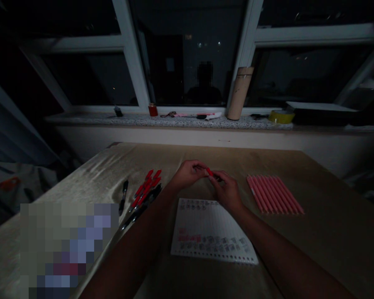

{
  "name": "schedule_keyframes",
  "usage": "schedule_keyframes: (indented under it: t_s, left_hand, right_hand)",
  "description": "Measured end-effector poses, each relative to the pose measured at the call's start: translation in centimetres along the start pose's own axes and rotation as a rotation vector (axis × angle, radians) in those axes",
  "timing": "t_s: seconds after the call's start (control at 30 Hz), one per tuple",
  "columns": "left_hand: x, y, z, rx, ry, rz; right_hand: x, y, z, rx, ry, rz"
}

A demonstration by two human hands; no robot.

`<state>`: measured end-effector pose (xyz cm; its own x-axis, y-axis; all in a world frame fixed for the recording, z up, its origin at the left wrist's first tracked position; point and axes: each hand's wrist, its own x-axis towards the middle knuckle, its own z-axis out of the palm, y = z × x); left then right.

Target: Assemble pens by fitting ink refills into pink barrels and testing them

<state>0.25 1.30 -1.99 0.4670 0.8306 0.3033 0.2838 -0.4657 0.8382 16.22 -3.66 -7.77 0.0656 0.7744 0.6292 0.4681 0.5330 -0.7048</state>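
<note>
My left hand (191,172) and my right hand (226,187) meet above the far edge of the notepad. Between their fingertips is a small red object (209,171), pinched from both sides. Most of it is hidden by the fingers, so its kind cannot be made out. Below the hands lies a ruled notepad (212,228) with punched holes along its near edge and rows of black and red writing. Left of my left forearm are several red pens (145,190) and a few black ones, laid close together.
Several pink sticks like pencils (276,194) lie in a neat row on the right of the table (224,276). A single black pen (123,197) lies at left. On the windowsill (137,121) stand a red jar (153,109), a cardboard tube (240,93) and yellow tape (281,116).
</note>
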Motion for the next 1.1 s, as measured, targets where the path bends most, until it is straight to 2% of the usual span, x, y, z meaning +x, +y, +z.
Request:
schedule_keyframes:
  t_s: [0.2, 0.33, 0.43, 0.53, 0.67, 0.77, 1.1]
  left_hand:
    - [0.0, 0.2, 0.0, -0.038, -0.003, -0.024]
    - [0.3, 0.2, -1.4, -0.14, 0.117, -0.061]
    - [0.4, -0.4, -2.9, -0.111, 0.2, -0.097]
    - [0.2, -1.4, -3.9, 0.087, 0.146, -0.178]
    - [-0.4, -2.0, -3.9, 0.484, -0.059, -0.2]
    - [-0.9, -1.9, -3.6, 0.7, -0.133, -0.265]
    - [-1.4, -2.2, -3.5, 0.947, -0.167, -0.411]
  right_hand:
    - [-0.1, -0.1, -0.1, -0.004, -0.022, 0.004]
    - [-0.1, 0.2, 0.0, -0.013, -0.01, 0.02]
    - [0.0, 0.5, 0.1, -0.029, 0.016, 0.043]
    - [0.0, 0.7, 0.1, -0.036, 0.034, 0.063]
    - [0.0, 0.5, 0.0, -0.039, 0.033, 0.068]
    - [-0.1, 0.5, 0.0, -0.04, 0.025, 0.068]
    - [-0.2, 0.7, 0.1, -0.02, 0.028, 0.071]
